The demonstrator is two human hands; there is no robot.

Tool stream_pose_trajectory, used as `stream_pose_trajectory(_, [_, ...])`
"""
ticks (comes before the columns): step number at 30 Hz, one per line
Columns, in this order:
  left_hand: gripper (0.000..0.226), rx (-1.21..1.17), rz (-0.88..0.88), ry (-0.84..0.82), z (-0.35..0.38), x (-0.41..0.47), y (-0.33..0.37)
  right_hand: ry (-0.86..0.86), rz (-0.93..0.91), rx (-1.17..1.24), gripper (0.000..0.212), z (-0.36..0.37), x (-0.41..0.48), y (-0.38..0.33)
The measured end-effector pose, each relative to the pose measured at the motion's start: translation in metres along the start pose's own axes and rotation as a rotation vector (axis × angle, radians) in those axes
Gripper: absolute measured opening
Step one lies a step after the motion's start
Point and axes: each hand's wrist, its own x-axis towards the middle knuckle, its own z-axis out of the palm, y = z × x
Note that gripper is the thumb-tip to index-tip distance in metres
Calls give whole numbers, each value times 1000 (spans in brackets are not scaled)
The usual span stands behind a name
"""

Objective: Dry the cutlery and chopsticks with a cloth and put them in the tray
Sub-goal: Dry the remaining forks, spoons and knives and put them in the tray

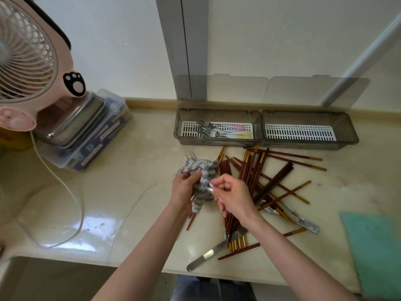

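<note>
Both arms are bare, with no sleeves. The right hand (233, 195) has long nails. The left hand (184, 187) wears no rings.

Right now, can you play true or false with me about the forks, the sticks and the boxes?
1. The left tray holds forks. True.
2. The right tray is full of chopsticks. False: none are in it; the chopsticks lie on the counter.
3. The left hand holds a striped cloth around a fork. True.
4. The fan is blue. False: it is pink.
</note>
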Motion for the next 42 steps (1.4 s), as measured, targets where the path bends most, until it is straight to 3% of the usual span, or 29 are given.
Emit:
stream_pose_trajectory(3, [2, 47, 11, 59, 2, 5, 0, 14, 29, 25, 5, 9, -8, 3])
stream_pose_trajectory(8, [16, 201, 80, 154, 1, 17, 8, 42, 101, 204, 7, 14, -15, 2])
stream_pose_trajectory(17, [35, 324, 136, 315, -21, 33, 27, 120, 50, 143, 9, 7, -30, -7])
stream_pose_trajectory(19, [25, 265, 85, 254, -26, 32, 31, 219, 29, 196, 9, 6, -31, -8])
stream_pose_trajectory(21, [10, 211, -8, 48, -22, 23, 29, 296, -12, 240, 9, 8, -27, -10])
stream_pose_trajectory(23, [11, 139, -100, -134, -12, 13, 20, 296, -42, 230, 9, 14, -20, -10])
stream_pose_trajectory(25, [13, 122, -116, -167, -3, 9, 12, 259, -48, 210, 9, 20, -16, -9])
stream_pose_trajectory(27, [13, 73, -90, -93, -1, 9, 11, 124, -53, 246, 8, 20, -17, -6])
stream_pose_trajectory(30, [24, 7, -76, 31, -6, 13, 16, -252, 20, 417, 41, 6, -21, 1])
stream_pose_trajectory(32, [33, -1, -78, 73, -10, 15, 18, -382, 39, 492, 52, -1, -24, 4])
stream_pose_trajectory(35, [52, -10, -72, 81, -9, 16, 20, -276, 18, 456, 49, 1, -22, 7])
stream_pose_trajectory(42, [13, 22, -4, -78, 4, 9, 16, 26, 17, 566, 29, 6, -8, -4])
